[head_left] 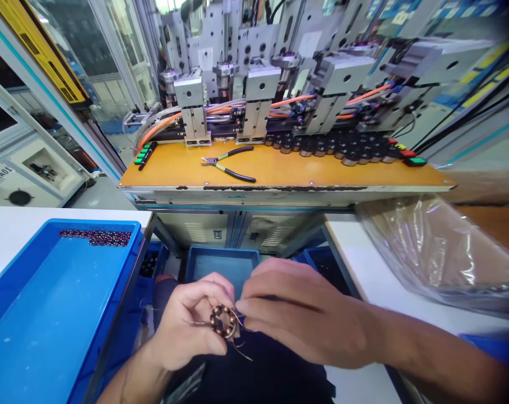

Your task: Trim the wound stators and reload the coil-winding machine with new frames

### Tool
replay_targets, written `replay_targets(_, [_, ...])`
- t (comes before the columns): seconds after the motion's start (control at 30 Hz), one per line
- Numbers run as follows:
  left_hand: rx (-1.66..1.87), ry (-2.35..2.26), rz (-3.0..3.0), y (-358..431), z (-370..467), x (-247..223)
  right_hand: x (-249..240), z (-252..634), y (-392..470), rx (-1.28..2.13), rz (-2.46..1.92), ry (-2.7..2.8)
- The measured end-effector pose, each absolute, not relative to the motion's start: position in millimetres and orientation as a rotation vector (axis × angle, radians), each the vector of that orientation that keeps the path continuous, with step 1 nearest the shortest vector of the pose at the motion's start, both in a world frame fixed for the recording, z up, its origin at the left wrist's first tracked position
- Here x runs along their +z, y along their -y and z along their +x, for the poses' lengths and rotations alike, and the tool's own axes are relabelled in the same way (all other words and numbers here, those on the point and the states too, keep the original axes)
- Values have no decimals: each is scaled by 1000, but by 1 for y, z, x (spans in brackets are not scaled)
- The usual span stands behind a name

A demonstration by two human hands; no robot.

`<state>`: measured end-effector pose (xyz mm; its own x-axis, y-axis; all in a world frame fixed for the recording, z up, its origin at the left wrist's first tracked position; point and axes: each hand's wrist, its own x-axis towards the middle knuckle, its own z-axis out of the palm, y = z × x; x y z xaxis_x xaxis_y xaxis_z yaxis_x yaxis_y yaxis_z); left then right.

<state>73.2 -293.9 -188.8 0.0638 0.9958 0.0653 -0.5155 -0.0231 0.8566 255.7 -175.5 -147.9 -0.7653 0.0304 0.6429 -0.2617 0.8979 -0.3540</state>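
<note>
A small ring-shaped motor stator [223, 322] with copper windings is in my left hand [191, 322], its open face turned up towards me. Fingers and thumb of that hand wrap round its left and lower side. Thin loose wire ends stick out of the stator to the left and bottom right. My right hand [296, 308] is closed, its fingertips pinched at the stator's right edge where wire leads [238, 318] come off. Exactly what lies between those fingertips is partly hidden. Both hands are above my dark-clothed lap [263, 373].
An orange-topped bench [174, 171] ahead carries pliers [225, 163], black cylindrical parts [342, 147] and metal clamping fixtures [191, 106]. A blue tray [40, 314] at left holds rows of small stators [111, 238]. Another blue bin [223, 258] sits below; clear plastic wrapping [443, 247] lies at right.
</note>
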Motion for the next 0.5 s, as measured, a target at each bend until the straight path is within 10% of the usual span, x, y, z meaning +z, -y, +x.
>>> replay_targets(0.5, [1335, -713, 813, 293, 74, -190, -160, 243, 181, 572, 225, 2226])
